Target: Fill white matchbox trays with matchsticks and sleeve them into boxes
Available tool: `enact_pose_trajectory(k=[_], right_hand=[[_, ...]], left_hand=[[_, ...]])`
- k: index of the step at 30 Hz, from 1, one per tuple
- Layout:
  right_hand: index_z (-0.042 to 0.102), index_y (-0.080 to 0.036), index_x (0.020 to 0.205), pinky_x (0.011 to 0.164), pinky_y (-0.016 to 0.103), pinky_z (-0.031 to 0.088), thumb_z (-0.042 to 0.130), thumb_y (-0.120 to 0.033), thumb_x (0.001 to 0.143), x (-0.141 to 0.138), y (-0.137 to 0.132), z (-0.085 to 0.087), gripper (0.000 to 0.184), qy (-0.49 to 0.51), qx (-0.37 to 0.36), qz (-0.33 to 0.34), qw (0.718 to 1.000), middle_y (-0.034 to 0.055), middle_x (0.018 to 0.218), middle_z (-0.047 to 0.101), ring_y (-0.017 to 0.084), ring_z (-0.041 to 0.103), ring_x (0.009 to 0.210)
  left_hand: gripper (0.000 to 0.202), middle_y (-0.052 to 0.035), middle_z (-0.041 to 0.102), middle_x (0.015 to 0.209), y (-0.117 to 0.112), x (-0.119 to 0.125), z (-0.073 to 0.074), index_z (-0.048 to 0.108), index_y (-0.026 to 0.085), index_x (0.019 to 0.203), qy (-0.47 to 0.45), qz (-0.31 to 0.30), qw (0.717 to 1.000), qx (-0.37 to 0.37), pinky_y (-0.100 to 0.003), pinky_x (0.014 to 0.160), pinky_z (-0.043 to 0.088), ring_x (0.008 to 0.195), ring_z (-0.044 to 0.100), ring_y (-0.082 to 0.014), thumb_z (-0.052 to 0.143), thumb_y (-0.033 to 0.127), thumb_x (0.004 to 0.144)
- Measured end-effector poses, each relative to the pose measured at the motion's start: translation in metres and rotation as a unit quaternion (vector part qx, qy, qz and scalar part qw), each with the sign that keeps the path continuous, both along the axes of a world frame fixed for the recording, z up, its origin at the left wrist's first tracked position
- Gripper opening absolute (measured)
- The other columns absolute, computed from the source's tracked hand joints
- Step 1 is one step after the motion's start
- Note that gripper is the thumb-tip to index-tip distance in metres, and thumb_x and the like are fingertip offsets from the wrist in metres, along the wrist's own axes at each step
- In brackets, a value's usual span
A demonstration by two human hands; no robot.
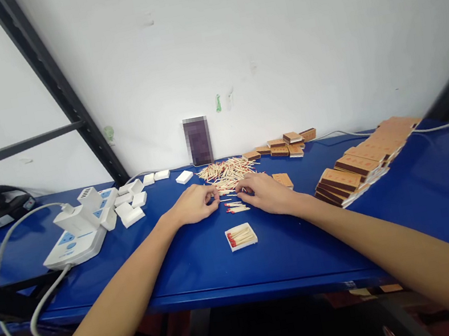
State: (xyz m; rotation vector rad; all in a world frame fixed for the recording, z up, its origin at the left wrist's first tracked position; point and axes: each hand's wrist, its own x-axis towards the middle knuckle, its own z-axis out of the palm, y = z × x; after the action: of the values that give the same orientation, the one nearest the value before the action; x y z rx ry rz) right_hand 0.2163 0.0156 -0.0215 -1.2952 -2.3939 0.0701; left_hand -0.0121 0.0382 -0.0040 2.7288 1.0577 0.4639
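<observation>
Ctr frame now: L hand point(196, 203) and R hand point(266, 193), fingers curled narrow, can't tell if either's gripping. Small match row point(238, 208) lies just below, btwn them, long axes approx sideways, red heads frame-left; R hand's nearer.

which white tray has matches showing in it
The tray lowest in the picture: red-tipped matches lie inside, while the white trays farther left show none.
</observation>
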Motion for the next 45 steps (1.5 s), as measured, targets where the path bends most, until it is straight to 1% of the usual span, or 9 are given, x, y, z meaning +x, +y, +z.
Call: enact_pose_trajectory(k=[6,10,17,23,27,31,35,38,45], right_hand=[[0.057,-0.017,0.087,0.071,0.029,0.037,0.043,-0.019,0.094,0.002,0.003,-0.004,0.016,-0.008,0.004,0.018,1.000,0.0079,0.092,0.063,0.018,0.055,0.081],[0.055,-0.018,0.090,0.066,0.029,0.037,0.041,-0.023,0.096,0.001,-0.001,0.001,0.016,0.066,0.007,0.000,0.998,0.0057,0.083,0.065,0.018,0.056,0.074],[0.063,-0.019,0.086,0.060,0.027,0.040,0.048,-0.016,0.085,-0.003,-0.006,0.006,0.015,0.197,0.001,-0.003,0.980,-0.0008,0.066,0.063,0.014,0.055,0.060],[0.069,-0.018,0.089,0.071,0.028,0.050,0.052,-0.019,0.085,-0.002,-0.005,0.001,0.017,0.287,-0.096,0.025,0.953,0.0031,0.083,0.073,0.016,0.066,0.074],[0.070,-0.019,0.088,0.070,0.029,0.047,0.055,-0.022,0.088,-0.003,-0.005,0.001,0.016,0.189,-0.037,0.030,0.981,0.0036,0.080,0.071,0.016,0.063,0.072],[0.071,-0.018,0.091,0.080,0.033,0.043,0.052,-0.021,0.092,-0.005,-0.003,-0.002,0.019,0.077,0.051,0.042,0.995,0.0079,0.092,0.067,0.021,0.058,0.089],[0.071,-0.019,0.093,0.080,0.033,0.042,0.051,-0.018,0.091,-0.009,-0.002,-0.005,0.020,0.035,0.027,0.061,0.997,0.0067,0.089,0.068,0.020,0.058,0.088],[0.071,-0.019,0.100,0.080,0.033,0.042,0.053,-0.019,0.091,-0.010,-0.003,-0.005,0.020,0.052,0.005,0.072,0.996,0.0066,0.091,0.070,0.021,0.059,0.088],[0.073,-0.019,0.093,0.078,0.032,0.042,0.049,-0.022,0.093,-0.004,-0.013,0.000,0.024,0.065,-0.002,0.071,0.995,0.0059,0.088,0.069,0.020,0.059,0.087]], left_hand=[[0.014,0.0036,0.050,0.057,0.000,0.002,-0.002,0.062,0.017,0.080,0.006,0.013,1.000,0.004,-0.023,0.053,0.028,0.051,0.041,-0.0108,0.051,0.026,0.084],[0.014,0.0036,0.051,0.057,-0.003,0.006,-0.002,0.064,0.017,0.084,0.008,0.022,1.000,0.006,-0.024,0.053,0.028,0.051,0.042,-0.0109,0.051,0.025,0.085],[0.020,0.0045,0.051,0.055,-0.010,0.014,-0.001,0.068,0.017,0.085,-0.015,-0.008,0.999,-0.035,-0.023,0.056,0.032,0.052,0.046,-0.0105,0.048,0.015,0.081],[0.027,0.0048,0.053,0.056,-0.009,0.011,-0.001,0.069,0.017,0.090,-0.031,-0.035,0.997,-0.063,-0.023,0.058,0.035,0.052,0.047,-0.0105,0.044,0.013,0.080],[0.028,0.0057,0.047,0.053,-0.008,0.010,-0.002,0.068,0.017,0.092,-0.037,-0.056,0.995,-0.068,-0.022,0.056,0.033,0.050,0.043,-0.0100,0.044,0.013,0.079],[0.028,0.0063,0.045,0.053,-0.008,0.009,-0.004,0.068,0.016,0.090,-0.054,-0.066,0.993,-0.080,-0.022,0.054,0.033,0.049,0.041,-0.0093,0.044,0.014,0.077],[0.025,0.0060,0.044,0.053,-0.007,0.009,-0.004,0.068,0.016,0.086,-0.091,-0.035,0.992,-0.076,-0.022,0.054,0.033,0.050,0.040,-0.0094,0.045,0.015,0.076],[0.023,0.0057,0.046,0.053,-0.006,0.008,-0.003,0.067,0.015,0.083,-0.092,-0.008,0.995,-0.045,-0.022,0.055,0.032,0.050,0.040,-0.0097,0.045,0.015,0.075],[0.035,0.0045,0.049,0.055,-0.008,0.005,-0.001,0.069,0.018,0.101,-0.026,-0.014,1.000,0.008,-0.023,0.056,0.032,0.052,0.044,-0.0116,0.046,0.014,0.075]])
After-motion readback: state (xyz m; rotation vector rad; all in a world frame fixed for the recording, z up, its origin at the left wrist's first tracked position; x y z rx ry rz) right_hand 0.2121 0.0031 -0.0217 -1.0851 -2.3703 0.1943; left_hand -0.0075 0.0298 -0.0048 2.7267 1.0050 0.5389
